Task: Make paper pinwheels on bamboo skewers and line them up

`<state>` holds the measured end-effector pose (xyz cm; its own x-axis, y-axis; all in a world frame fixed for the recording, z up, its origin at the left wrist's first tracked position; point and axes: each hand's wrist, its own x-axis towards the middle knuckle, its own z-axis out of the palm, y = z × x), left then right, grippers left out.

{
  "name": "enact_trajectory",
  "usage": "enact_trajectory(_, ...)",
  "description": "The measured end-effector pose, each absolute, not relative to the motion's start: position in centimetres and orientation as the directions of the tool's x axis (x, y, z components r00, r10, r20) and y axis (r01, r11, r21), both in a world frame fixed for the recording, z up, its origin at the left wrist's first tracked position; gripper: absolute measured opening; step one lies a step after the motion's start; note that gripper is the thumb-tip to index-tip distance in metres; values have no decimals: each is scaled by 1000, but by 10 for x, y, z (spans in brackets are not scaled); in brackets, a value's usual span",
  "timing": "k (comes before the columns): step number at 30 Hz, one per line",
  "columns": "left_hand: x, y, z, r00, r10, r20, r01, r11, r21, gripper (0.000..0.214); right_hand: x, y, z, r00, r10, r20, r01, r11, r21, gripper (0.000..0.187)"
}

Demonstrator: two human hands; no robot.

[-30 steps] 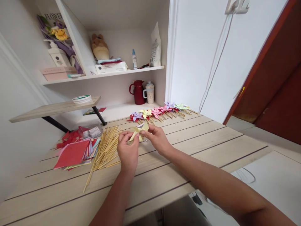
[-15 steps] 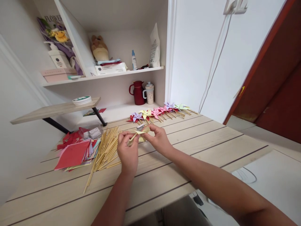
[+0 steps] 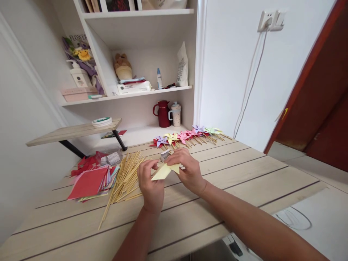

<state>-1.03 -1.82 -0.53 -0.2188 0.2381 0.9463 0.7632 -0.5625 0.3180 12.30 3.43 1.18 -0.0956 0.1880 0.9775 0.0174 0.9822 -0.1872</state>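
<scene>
Over the table, both my hands grip a folded pale yellow paper pinwheel (image 3: 162, 172). My left hand (image 3: 150, 186) pinches its left side between thumb and fingers. From above, my right hand (image 3: 189, 170) wraps its fingers over the pinwheel's middle and right side; its fingertips are partly hidden. Just beyond the hands is a small box (image 3: 164, 155), partly covered by my fingers. Thin wooden sticks (image 3: 126, 177) lie in a loose heap to the left of my left hand.
A stack of coloured paper squares (image 3: 88, 183) lies left of the sticks, beside red paper pieces (image 3: 87, 163). Finished pinwheels on sticks (image 3: 183, 137) line the table's back edge. A raised wooden stand (image 3: 73, 132) is at back left. A red jug (image 3: 163, 114) and a cup (image 3: 176, 114) stand behind.
The pinwheel has turned, so a broad pale yellow face now shows. My right hand has rolled over the top of it. The view has tilted up slightly.
</scene>
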Motion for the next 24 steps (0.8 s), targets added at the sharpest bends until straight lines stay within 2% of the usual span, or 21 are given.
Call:
enact_trajectory(4, -11, -19, -5, -181, 219, 959, 783, -558, 275, 18, 123, 34, 10, -88, 238, 967, -6, 971, -239, 37)
enact_trajectory(8, -11, -18, -4, -163, 216, 963, 806, -534, 256, 16, 124, 34, 8, -105, 429, 897, -28, 900, -434, 26)
enact_trajectory(12, -12, -13, -4, -228, 309, 923, 754, -544, 369, 8, 124, 38, 7, -191, 657, 730, -100, 726, -680, 6)
enact_trajectory(14, -12, -11, -4, -261, 365, 894, 714, -550, 433, 5, 123, 41, 7, -215, 709, 671, -129, 661, -740, 7)
enact_trajectory(19, -12, -10, -5, -283, 400, 872, 686, -551, 475, 5, 123, 44, 8, -221, 731, 645, -132, 633, -763, 10)
enact_trajectory(24, -13, -14, -3, -234, 319, 918, 748, -544, 380, 7, 125, 39, 9, -222, 655, 722, -119, 717, -687, 9)
